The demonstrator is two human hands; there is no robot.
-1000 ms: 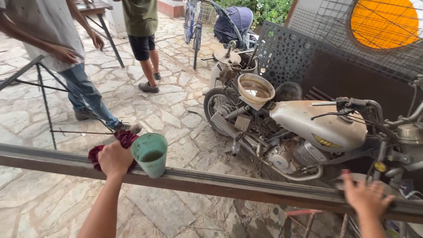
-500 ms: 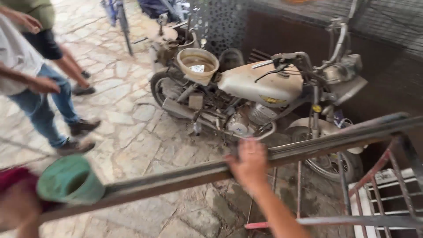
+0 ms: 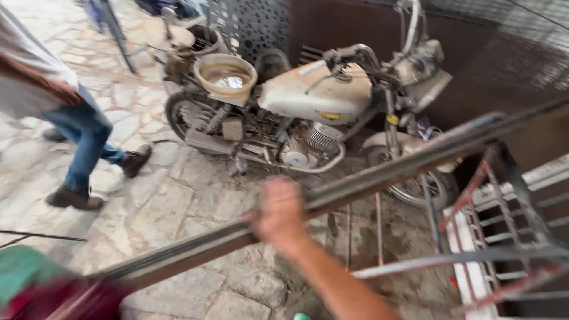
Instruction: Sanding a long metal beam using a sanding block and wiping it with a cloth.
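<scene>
Right hand (image 3: 278,214) has its fingers wrapped on the long steel bar (image 3: 379,175), which hangs tilted in front of the old motorbike (image 3: 308,112), so it's carried but not set down yet; left hand's out of shot by the blurry green cup (image 3: 26,272).

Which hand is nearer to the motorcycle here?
The right hand, gripping the long metal bar just in front of the motorcycle. The left hand is out of clear view at the lower-left corner, much farther away.

motorcycle (image 3: 308,112): dusty, cream tank, parked on stone paving (image 3: 178,201)
basin (image 3: 225,76): on its seat
bystander (image 3: 65,118): blue jeans, at left
rack (image 3: 504,237): rusty, at right
</scene>
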